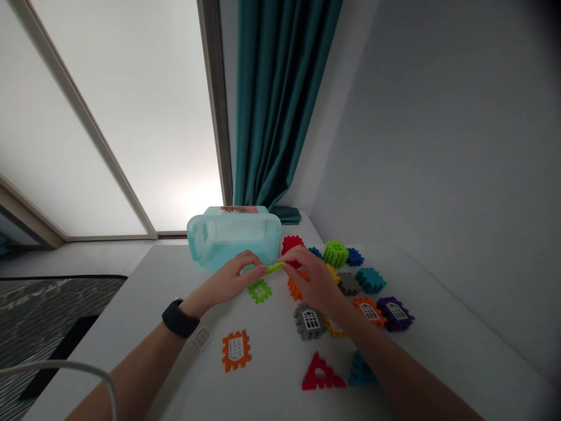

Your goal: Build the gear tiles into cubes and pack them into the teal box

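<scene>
A lime green building tile (275, 268) is pinched at its two ends between my left hand (239, 276) and my right hand (312, 279). It is tilted nearly edge-on, just above the table. Below it lies a green window tile (260, 290), flat on the white surface. Nearer to me are an orange tile with a white window (236, 349) and a loose white window piece (202, 338) beside my left wrist. My right hand and forearm partly hide orange (295, 285) and yellow tiles (333, 273).
An aqua plastic bin (234, 240) lies on its side at the back. Stacks of tiles stand to the right: green (335, 254), teal (370, 280), grey (310, 320), purple (395, 313). Red (322, 373) and blue triangles (362, 369) lie in front. A pale cable (65, 365) crosses the lower left.
</scene>
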`<action>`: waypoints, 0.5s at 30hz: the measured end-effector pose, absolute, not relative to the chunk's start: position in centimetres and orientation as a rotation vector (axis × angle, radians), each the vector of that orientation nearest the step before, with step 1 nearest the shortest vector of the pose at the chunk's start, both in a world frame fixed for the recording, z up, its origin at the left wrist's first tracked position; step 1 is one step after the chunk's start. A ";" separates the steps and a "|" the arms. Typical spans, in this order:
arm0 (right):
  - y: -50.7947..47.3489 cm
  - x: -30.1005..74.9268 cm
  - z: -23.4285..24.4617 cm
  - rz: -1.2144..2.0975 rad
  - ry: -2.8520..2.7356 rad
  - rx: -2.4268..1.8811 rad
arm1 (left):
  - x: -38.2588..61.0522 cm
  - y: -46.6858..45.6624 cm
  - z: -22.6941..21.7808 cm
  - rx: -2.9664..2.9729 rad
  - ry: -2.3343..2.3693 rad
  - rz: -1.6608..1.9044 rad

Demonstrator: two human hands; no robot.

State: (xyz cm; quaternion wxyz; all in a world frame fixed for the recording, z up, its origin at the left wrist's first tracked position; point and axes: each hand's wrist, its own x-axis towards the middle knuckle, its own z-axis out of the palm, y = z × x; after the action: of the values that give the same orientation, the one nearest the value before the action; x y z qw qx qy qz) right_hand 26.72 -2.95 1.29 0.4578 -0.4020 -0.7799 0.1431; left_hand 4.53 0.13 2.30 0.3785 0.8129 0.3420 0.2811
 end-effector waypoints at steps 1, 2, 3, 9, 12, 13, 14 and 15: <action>-3.0 26.7 1.2 0.302 -1.936 -0.953 | 4.5 0.1 2.3 2.092 0.867 0.711; -3.0 26.7 1.0 0.257 -1.950 -0.921 | 4.4 0.1 2.3 2.107 0.857 0.704; -3.1 26.6 0.9 0.217 -1.962 -0.894 | 4.4 0.2 2.3 2.121 0.843 0.698; -2.8 27.1 0.3 0.035 -2.076 -0.858 | 4.2 0.6 1.1 2.311 0.886 0.827; -2.6 27.4 0.2 -0.030 -2.182 -0.905 | 4.2 0.6 0.5 2.549 1.083 1.036; -2.6 27.5 0.2 -0.042 -2.205 -0.924 | 4.2 0.6 0.3 2.641 1.122 1.084; -2.6 27.5 0.1 -0.049 -2.219 -0.942 | 4.2 0.6 0.2 2.731 1.136 1.118; -2.6 27.5 0.1 -0.054 -2.226 -0.957 | 4.2 0.6 0.1 2.810 1.130 1.138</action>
State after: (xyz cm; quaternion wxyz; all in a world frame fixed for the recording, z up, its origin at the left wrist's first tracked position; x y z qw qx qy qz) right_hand 27.53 -2.61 0.12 0.3515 -0.3696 -0.8599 -0.0209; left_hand 4.19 0.59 0.06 -0.0468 0.8675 0.3490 0.3513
